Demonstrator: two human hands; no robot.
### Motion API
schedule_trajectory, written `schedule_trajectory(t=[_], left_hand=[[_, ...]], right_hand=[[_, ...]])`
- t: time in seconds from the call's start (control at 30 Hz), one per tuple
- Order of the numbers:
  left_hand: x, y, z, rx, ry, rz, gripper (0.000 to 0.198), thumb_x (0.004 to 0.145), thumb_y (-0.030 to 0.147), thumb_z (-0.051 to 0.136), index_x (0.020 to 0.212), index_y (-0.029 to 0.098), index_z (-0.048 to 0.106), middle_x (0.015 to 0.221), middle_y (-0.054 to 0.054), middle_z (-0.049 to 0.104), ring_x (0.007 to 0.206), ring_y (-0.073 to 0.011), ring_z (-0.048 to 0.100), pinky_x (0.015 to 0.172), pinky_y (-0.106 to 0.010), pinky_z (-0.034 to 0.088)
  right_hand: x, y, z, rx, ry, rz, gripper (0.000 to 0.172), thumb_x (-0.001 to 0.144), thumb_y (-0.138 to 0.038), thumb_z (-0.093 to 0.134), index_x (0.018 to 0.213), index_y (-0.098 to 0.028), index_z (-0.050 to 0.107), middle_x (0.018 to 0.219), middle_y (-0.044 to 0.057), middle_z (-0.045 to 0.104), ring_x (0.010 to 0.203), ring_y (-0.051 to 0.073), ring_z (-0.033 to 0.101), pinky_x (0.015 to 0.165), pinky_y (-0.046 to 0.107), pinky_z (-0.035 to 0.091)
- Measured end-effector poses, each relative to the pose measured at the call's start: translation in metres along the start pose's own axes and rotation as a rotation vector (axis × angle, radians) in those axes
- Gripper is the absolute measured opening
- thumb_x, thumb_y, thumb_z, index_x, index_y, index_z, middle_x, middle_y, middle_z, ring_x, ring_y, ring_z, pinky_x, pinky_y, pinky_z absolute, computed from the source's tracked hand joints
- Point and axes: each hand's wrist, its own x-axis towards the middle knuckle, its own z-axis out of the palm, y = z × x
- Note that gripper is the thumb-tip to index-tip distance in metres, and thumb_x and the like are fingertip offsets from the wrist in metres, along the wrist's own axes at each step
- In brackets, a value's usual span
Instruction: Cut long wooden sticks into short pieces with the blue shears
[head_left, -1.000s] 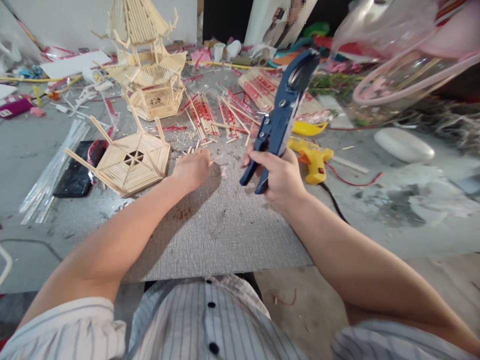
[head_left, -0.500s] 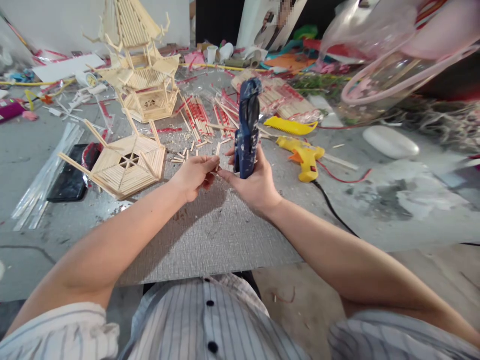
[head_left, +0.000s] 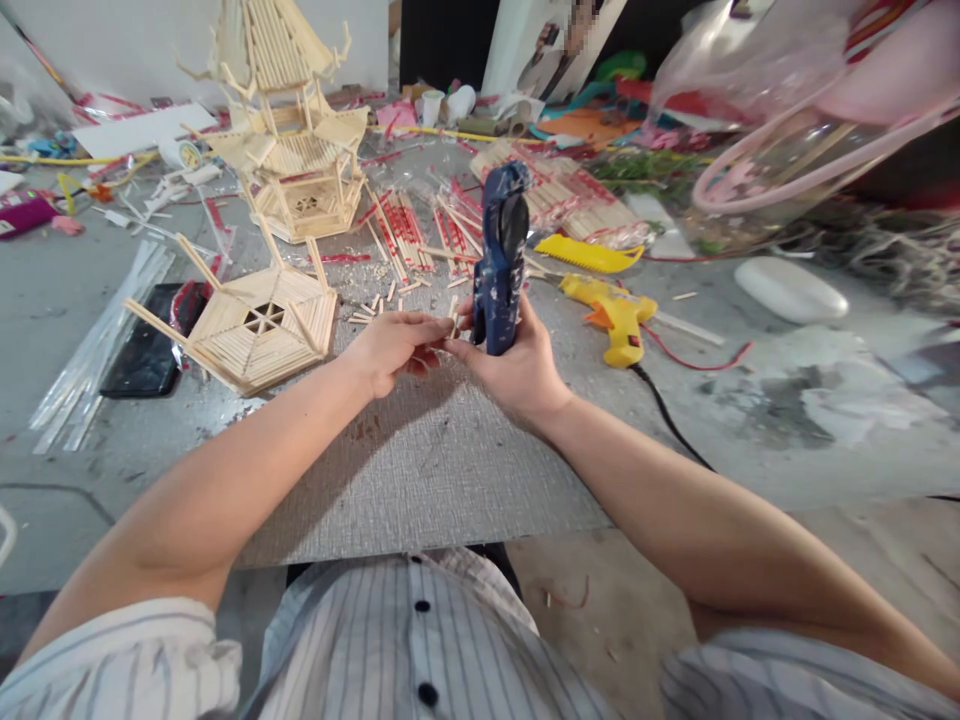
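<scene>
Two hands meet above the middle of the grey textured mat (head_left: 435, 470), which lies on the worktop (head_left: 750, 430).

Left hand (head_left: 394, 345): fingers drawn together in a pinch on a short wooden stick (head_left: 453, 323). The stick stands nearly upright at the fingertips, just clear of the mat.

Right hand (head_left: 517, 365): palm turned up, fingers curled round the handles of the blue cutter (head_left: 501, 260). The cutter is held upright with its head pointing away from the person, and its handles are squeezed together. The right fingertips reach toward the stick; whether they touch it cannot be told.

Surroundings:
- Hexagonal stick roof (head_left: 259, 325) lies on the worktop just left of the left hand, at the far left corner of the mat.
- Black phone (head_left: 146, 350) sits to the left of the roof, partly under it.
- Stick pagoda model (head_left: 289, 130) stands upright behind the roof.
- Loose cut stick ends (head_left: 371, 308) are scattered between the roof and the hands.
- Red-wrapped chopstick packs (head_left: 409, 230) are spread out behind the hands.
- Yellow glue gun (head_left: 611, 310) lies right of the cutter, its black cord running toward the near edge.
- Yellow toothed scraper (head_left: 589, 252) lies just behind the glue gun.
- White oval object (head_left: 791, 290) rests well to the right.
- Clear container with pink rim (head_left: 787, 130) fills the upper right, tilted.
</scene>
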Motion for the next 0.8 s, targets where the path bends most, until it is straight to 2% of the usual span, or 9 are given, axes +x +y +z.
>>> schedule_trajectory(t=[0.33,0.57,0.8], left_hand=[[0.0003,0.0008,-0.0037,0.105,-0.005,0.065,0.010,0.073,0.017,0.063,0.064,0.014,0.061,0.054,0.003,0.055,0.043,-0.0043,0.047,0.041,-0.020,0.031],[-0.0032,0.0008,-0.0009,0.189,-0.010,0.117,0.016,0.075,0.018,0.061,0.061,0.015,0.055,0.051,0.005,0.050,0.044,-0.0041,0.046,0.043,-0.019,0.031],[-0.0035,0.0020,-0.0008,0.222,-0.017,0.100,0.020,0.077,0.018,0.058,0.057,0.015,0.053,0.048,0.004,0.049,0.043,-0.0049,0.046,0.043,-0.020,0.031]], right_hand=[[-0.0009,0.0008,-0.0021,-0.038,-0.023,-0.027,0.046,0.065,-0.025,0.069,0.106,-0.028,0.049,0.096,-0.001,0.062,0.079,0.014,0.060,0.078,0.037,0.052],[-0.0012,0.0008,-0.0047,-0.159,-0.037,-0.050,0.046,0.066,-0.025,0.067,0.109,-0.025,0.049,0.104,0.003,0.061,0.093,0.019,0.060,0.085,0.043,0.049],[-0.0014,-0.0050,-0.0060,-0.207,-0.088,-0.086,0.046,0.068,-0.025,0.065,0.110,-0.026,0.048,0.107,0.004,0.061,0.097,0.021,0.059,0.085,0.044,0.048]])
